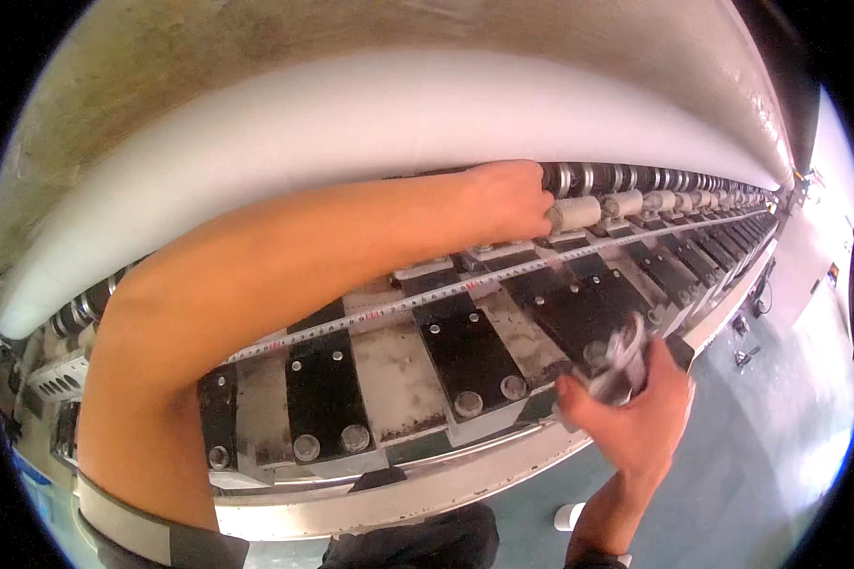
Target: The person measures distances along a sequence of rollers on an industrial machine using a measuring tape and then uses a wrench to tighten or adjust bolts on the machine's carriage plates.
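My left arm reaches across a long machine. My left hand (508,201) is closed in a fist at the row of dark rollers, beside a pale grey cylinder (575,214); whatever its fingers may hold is hidden. Lower right, my right hand (640,412) curls its thumb and fingers around a shiny grey, crumpled-looking thing (621,360), blurred by motion. It hovers over the outer end of a black plate (579,313) with round bolt heads. A measuring tape strip (417,300) runs lengthwise over the row of black plates, partly behind my left forearm.
A large white roll (351,119) stretches along the far side behind the rollers (626,177). The machine's pale front rail (380,507) passes close to my body. A small white round thing (567,516) is on the green-grey floor (731,446). Cables (745,356) lie farther right.
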Motion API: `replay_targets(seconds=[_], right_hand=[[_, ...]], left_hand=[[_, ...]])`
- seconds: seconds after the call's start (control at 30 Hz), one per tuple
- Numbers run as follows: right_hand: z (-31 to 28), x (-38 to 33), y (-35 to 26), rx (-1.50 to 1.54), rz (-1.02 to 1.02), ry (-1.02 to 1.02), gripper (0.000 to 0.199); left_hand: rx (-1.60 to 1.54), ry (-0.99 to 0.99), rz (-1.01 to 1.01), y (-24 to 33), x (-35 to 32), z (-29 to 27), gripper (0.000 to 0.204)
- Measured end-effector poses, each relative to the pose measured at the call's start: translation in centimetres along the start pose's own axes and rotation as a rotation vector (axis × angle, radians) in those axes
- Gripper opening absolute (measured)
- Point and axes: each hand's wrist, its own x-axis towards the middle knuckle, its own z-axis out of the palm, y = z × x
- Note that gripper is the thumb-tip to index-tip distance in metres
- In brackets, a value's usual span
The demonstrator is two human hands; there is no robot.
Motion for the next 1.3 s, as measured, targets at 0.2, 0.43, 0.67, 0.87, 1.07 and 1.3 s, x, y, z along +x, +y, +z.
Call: replay_targets(seconds=[0.2, 0.43, 0.67, 0.87, 1.07, 1.3], right_hand=[[2.6, -3.1, 4.0, 0.126, 0.056, 0.088, 0.069], [2.5, -1.1, 4.4, 0.342, 0.009, 0.185, 0.073], [3.7, -4.1, 7.8, 0.229, 0.005, 0.169, 0.078], [0.8, -8.8, 11.3, 0.051, -0.16, 0.448, 0.072], [0.1, -6.7, 7.7, 0.266, -0.04, 0.283, 0.071], [-4.3, -5.0, 3.1, 0.015, 0.025, 0.126, 0.056]], left_hand=[[-0.065, -0.013, 0.022, 0.4, 1.1, 0.1, 0.009], [-0.109, -0.243, 0.007, 0.5, 0.7, -1.0, 0.019], [-0.045, -0.244, 0.057, 2.9, 1.6, -3.2, 0.022], [0.027, -0.005, 0.037, 5.3, 2.7, -7.9, 0.013], [-0.058, -0.034, 0.091, 2.9, 2.4, -5.7, 0.024], [-0.246, 0.436, -0.193, 4.8, -3.2, -8.8, 0.034]])
